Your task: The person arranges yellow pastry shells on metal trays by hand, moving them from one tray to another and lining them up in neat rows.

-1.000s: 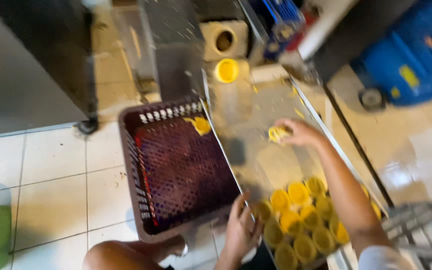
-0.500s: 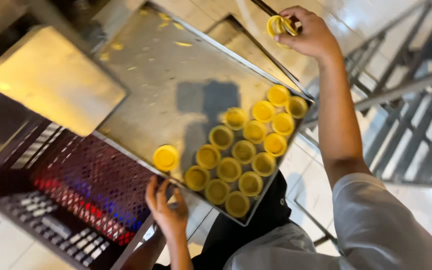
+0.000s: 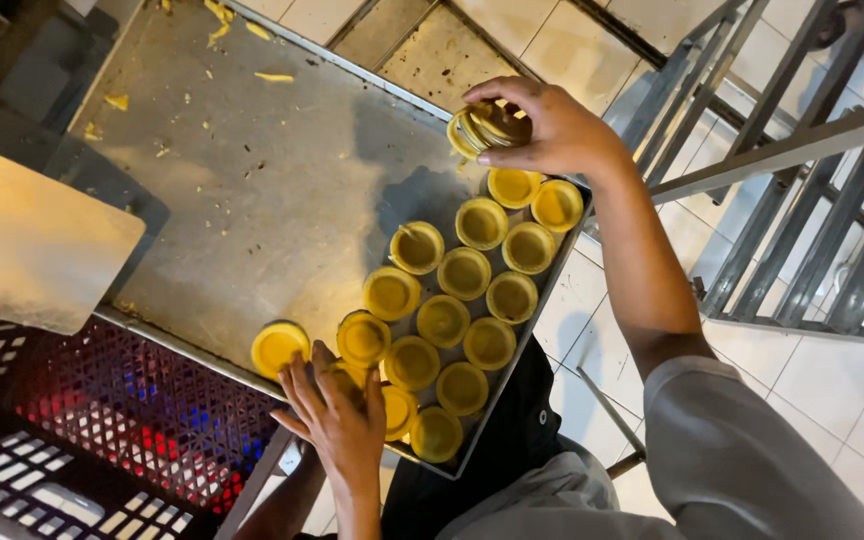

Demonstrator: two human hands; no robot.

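two hands over a crumb-strewn steel tray: right hand grips yellow cups, left hand open.

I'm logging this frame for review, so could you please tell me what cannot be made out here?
Head view:
- How many yellow cups are in the stack: the right hand covers most of it.
- The cups under the left hand: its fingers hide them.
- The plastic crate: cut off by the left and bottom edges.
- The metal rack: cut off at the right edge.
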